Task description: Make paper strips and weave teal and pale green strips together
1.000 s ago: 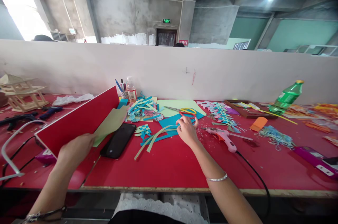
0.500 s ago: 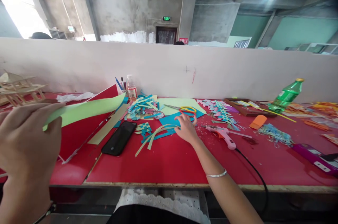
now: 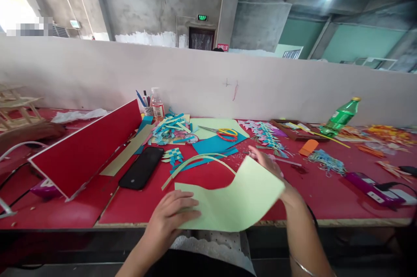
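A sheet of light green paper (image 3: pixel 234 203) bends upward at its right end, in front of me at the table's near edge. My left hand (image 3: pixel 176 214) grips its left end, fingers lying over the top. At the raised right end, my right hand (image 3: pixel 269 166) is partly hidden behind the paper and appears to hold it there. Just beyond the sheet lie pale green strips (image 3: pixel 187 164) and blue strips (image 3: pixel 208 164). Scissors with yellow and red handles (image 3: pixel 227 133) rest on blue paper (image 3: pixel 211 144). A small woven blue-and-green piece (image 3: pixel 172 155) lies beside the phone (image 3: pixel 141 168).
A red board (image 3: pixel 94 146) stands upright at left. Behind are a heap of paper strips (image 3: pixel 172 129), a clear bottle (image 3: pixel 157 105) and a pen cup (image 3: pixel 147 111). Rightward are a green bottle (image 3: pixel 340 118), threads (image 3: pixel 327 161) and a purple power strip (image 3: pixel 374 188). A white partition (image 3: pixel 195 77) runs behind.
The light green paper has moved from the left to the front centre in my left hand. My right hand has left the scissors area and come right and nearer, to the paper's other end.
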Demonstrator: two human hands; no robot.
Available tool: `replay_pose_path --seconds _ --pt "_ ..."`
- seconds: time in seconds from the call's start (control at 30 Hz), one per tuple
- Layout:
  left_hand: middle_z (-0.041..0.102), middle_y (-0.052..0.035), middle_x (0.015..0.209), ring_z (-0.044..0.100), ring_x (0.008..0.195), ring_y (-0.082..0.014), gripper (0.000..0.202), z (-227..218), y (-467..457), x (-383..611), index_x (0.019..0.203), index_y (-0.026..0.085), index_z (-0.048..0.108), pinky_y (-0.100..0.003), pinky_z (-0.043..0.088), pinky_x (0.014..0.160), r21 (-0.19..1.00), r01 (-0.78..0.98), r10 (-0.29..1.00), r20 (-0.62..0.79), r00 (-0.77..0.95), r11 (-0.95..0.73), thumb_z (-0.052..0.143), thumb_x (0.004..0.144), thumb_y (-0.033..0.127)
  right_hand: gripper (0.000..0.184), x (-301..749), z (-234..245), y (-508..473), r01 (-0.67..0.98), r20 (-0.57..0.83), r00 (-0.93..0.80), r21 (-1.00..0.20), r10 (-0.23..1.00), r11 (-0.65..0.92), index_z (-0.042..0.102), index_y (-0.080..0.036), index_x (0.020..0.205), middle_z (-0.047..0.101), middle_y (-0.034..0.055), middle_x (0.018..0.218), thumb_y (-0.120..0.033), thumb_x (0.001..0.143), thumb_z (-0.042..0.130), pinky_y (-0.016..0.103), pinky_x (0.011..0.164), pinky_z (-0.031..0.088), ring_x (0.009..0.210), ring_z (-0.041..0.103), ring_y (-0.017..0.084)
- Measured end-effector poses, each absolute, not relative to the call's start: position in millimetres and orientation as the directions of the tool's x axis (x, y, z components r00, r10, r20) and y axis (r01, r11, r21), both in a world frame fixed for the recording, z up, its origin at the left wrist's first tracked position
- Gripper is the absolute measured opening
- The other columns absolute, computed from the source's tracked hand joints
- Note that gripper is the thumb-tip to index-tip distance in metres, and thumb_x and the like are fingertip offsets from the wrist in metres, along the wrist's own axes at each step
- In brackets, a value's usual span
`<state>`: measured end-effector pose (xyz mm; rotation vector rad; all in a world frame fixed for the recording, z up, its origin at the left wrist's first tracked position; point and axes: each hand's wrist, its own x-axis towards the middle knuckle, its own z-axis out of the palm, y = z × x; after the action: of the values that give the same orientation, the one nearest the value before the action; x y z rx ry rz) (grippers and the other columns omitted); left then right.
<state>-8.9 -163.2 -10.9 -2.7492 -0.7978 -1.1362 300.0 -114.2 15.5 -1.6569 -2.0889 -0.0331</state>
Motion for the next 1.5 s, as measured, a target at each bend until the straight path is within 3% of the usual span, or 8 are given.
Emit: replay_pose_path --seconds 0.13,0.23,0.37,0.47,0.7,0.93,1.17,1.5 --pt "0.058 -0.0052 0.108 0.05 0.105 -0.018 0.031 -35.1 -157.1 -22.5 0.093 0.024 0.061 -0.033 0.044 0.086 0.191 0.572 0.577 0.517 0.632 -0.798 0.042 0.076 0.007 0.05 301.3 21.5 -163.0 0.896 0.527 -0.101 -0.319 0.844 0.307 0.025 -0.025 0.126 0.036 0.008 0.128 -0.015 0.078 0.034 0.047 0.095 0.027 0.121 0.029 0.023" --pt "0.06 -0.0034 0.106 0.054 0.1 -0.0157 0.029 -32.7 -156.4 -31.9 0.098 0.025 0.059 -0.035 0.039 0.092 0.216 0.616 0.645 0.395 0.654 -0.758 0.045 0.077 0.011 0.037 270.9 15.3 -189.1 0.811 0.661 -0.127 -0.361 0.74 0.461 0.039 -0.024 0.114 0.049 0.0087 0.11 -0.013 0.079 0.035 0.038 0.089 0.037 0.109 0.043 0.02" --pt "0.061 -0.0027 0.105 0.054 0.1 -0.0154 0.025 -17.5 -159.4 -35.8 0.102 0.025 0.058 -0.032 0.04 0.091 0.245 0.66 0.703 0.285 0.652 -0.711 0.043 0.082 0.022 0.04 224.1 -1.2 -197.9 0.701 0.383 -0.501 -0.347 0.776 0.623 0.044 -0.024 0.114 0.048 0.0096 0.115 -0.029 0.075 0.051 0.036 0.086 0.04 0.106 0.044 0.022" --pt "0.064 -0.0026 0.099 0.058 0.093 -0.0142 0.027 -8.9 -158.4 -36.9 0.1 0.023 0.059 -0.024 0.045 0.081 0.293 0.68 0.74 0.238 0.628 -0.672 0.037 0.085 0.027 0.029 210.7 -6.6 -186.8 0.731 0.276 -0.541 -0.313 0.795 0.606 0.05 -0.024 0.107 0.052 0.0069 0.112 -0.028 0.078 0.051 0.037 0.089 0.036 0.102 0.047 0.02" --pt "0.065 -0.0034 0.087 0.061 0.078 -0.0139 0.033 5.0 -141.8 -32.4 0.092 0.021 0.059 -0.02 0.044 0.068 0.344 0.764 0.832 0.113 0.543 -0.546 0.027 0.088 0.03 0.026 223.2 15.3 -142.8 0.709 0.139 -0.645 -0.26 0.752 0.656 0.051 -0.019 0.064 0.055 -0.0014 0.06 -0.02 0.086 0.036 0.024 0.066 0.038 0.063 0.053 0.012" --pt "0.061 -0.0036 0.082 0.059 0.073 -0.0139 0.023 -3.1 -126.2 -24.9 0.081 0.019 0.058 -0.022 0.044 0.064 0.313 0.833 0.887 0.091 0.452 -0.457 0.036 0.083 0.025 0.023 220.9 1.8 -102.3 0.678 0.102 -0.714 -0.146 0.692 0.721 0.05 -0.017 0.069 0.055 0.0011 0.071 -0.026 0.086 0.037 0.023 0.059 0.033 0.069 0.051 0.013" --pt "0.06 -0.0077 0.088 0.054 0.089 -0.0238 0.017 -1.0 -131.6 5.3 0.091 0.018 0.057 -0.037 0.041 0.077 0.033 0.908 0.889 0.222 0.4 -0.417 0.046 0.078 0.021 0.022 215.5 -13.2 -97.1 0.697 0.152 -0.705 -0.034 0.693 0.716 0.049 -0.017 0.073 0.055 0.0015 0.072 -0.029 0.086 0.037 0.025 0.061 0.031 0.068 0.051 0.013" --pt "0.054 -0.0047 0.084 0.053 0.078 -0.0189 0.014 -20.0 -113.3 26.0 0.084 0.018 0.05 -0.03 0.041 0.065 0.221 0.88 0.906 0.139 0.399 -0.421 0.044 0.08 0.029 0.021 216.9 -27.0 -97.9 0.767 0.242 -0.594 -0.117 0.767 0.631 0.049 -0.017 0.071 0.052 0.0015 0.067 -0.025 0.086 0.036 0.024 0.06 0.03 0.065 0.047 0.013"
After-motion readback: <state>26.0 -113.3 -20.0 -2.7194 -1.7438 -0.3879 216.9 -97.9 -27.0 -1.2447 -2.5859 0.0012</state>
